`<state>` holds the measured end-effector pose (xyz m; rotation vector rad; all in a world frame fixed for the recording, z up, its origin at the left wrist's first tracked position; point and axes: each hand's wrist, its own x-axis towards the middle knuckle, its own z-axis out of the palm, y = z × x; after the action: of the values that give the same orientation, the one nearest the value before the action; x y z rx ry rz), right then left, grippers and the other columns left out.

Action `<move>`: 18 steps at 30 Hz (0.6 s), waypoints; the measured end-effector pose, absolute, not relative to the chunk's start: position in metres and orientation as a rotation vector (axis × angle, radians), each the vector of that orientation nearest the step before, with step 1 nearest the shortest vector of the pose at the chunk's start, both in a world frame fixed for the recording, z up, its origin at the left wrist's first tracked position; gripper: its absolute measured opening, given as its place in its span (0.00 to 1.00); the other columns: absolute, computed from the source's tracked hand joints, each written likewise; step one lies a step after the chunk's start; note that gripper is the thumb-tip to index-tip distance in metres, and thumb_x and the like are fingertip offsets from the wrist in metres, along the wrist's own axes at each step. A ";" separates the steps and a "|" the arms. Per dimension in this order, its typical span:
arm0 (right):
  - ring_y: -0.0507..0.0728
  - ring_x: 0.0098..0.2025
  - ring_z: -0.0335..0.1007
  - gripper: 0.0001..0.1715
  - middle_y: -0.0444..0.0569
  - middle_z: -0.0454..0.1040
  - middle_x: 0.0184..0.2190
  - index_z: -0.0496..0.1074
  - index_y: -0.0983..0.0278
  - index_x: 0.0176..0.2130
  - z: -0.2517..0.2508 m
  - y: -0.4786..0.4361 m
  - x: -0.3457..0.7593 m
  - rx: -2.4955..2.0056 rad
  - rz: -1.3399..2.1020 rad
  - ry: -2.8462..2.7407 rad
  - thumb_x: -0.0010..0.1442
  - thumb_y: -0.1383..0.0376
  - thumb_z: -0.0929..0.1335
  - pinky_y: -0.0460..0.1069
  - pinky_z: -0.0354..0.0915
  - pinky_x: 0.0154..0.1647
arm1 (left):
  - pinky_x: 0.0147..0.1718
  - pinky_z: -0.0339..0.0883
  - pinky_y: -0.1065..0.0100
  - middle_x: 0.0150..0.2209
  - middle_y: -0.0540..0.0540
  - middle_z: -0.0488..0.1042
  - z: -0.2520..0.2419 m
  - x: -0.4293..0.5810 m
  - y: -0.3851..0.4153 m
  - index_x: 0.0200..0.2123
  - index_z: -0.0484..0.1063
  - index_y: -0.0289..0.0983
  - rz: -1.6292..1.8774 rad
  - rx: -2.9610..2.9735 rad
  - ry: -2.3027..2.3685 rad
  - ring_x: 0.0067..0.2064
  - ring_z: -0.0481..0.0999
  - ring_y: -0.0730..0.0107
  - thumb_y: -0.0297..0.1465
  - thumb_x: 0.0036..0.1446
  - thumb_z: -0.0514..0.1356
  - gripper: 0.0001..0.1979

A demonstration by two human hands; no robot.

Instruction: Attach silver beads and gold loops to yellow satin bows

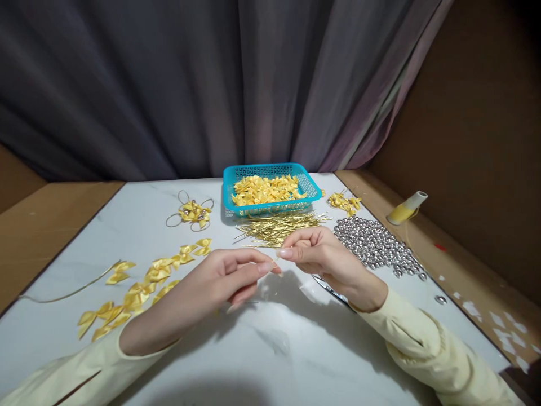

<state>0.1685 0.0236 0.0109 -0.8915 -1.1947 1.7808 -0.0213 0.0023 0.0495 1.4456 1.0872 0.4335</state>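
Note:
Fingertips pinched, my left hand [230,276] and my right hand [319,256] almost meet over the middle of the table. What lies between the fingers is too small to make out. Beyond them are a pile of gold twist ties [279,226] and, to the right, a heap of shiny silver beads [376,245]. Yellow ribbon bows [158,270] lie in loose rows left of my left hand, partly behind my forearm. Below my right wrist shows part of a slim shiny metal tool [332,290], its kind hidden.
A blue plastic basket [230,210] of yellow bows stands at the back. Wire-looped bow clusters lie left [194,214] and right [344,202]. A yellow thread spool [406,208] sits on the cardboard at right, near white scraps [471,308]. One gold wire [80,290] extends left.

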 end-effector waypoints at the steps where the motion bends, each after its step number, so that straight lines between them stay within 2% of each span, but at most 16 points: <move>1: 0.44 0.15 0.38 0.09 0.35 0.55 0.12 0.72 0.67 0.24 0.011 0.023 0.169 -0.892 1.780 -1.194 0.45 0.65 0.74 0.45 0.34 0.16 | 0.18 0.45 0.75 0.13 0.58 0.55 0.050 -0.021 0.003 0.36 0.73 0.37 0.445 1.443 1.077 0.18 0.51 0.79 0.38 0.58 0.53 0.13; 7: 0.44 0.16 0.37 0.09 0.35 0.54 0.12 0.72 0.67 0.24 0.015 0.022 0.168 -0.900 1.761 -1.183 0.45 0.65 0.74 0.46 0.33 0.16 | 0.20 0.47 0.75 0.16 0.56 0.58 0.050 -0.021 0.002 0.34 0.75 0.39 0.506 1.445 1.077 0.20 0.55 0.78 0.35 0.57 0.54 0.11; 14: 0.44 0.15 0.38 0.09 0.35 0.54 0.11 0.72 0.66 0.24 0.013 0.023 0.169 -0.906 1.748 -1.205 0.45 0.64 0.74 0.45 0.34 0.16 | 0.17 0.41 0.74 0.14 0.58 0.51 0.049 -0.022 0.001 0.34 0.75 0.39 0.493 1.464 1.113 0.18 0.48 0.78 0.39 0.57 0.54 0.13; 18: 0.44 0.15 0.38 0.09 0.35 0.54 0.11 0.73 0.66 0.24 0.013 0.023 0.169 -0.905 1.740 -1.213 0.45 0.64 0.74 0.45 0.34 0.16 | 0.17 0.40 0.74 0.16 0.57 0.50 0.049 -0.021 0.002 0.33 0.76 0.39 0.526 1.478 1.153 0.19 0.48 0.79 0.41 0.55 0.57 0.13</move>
<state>0.1692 0.0235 0.0126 -0.9050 -1.2126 1.7401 -0.0214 0.0019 0.0488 1.4778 1.1535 0.5261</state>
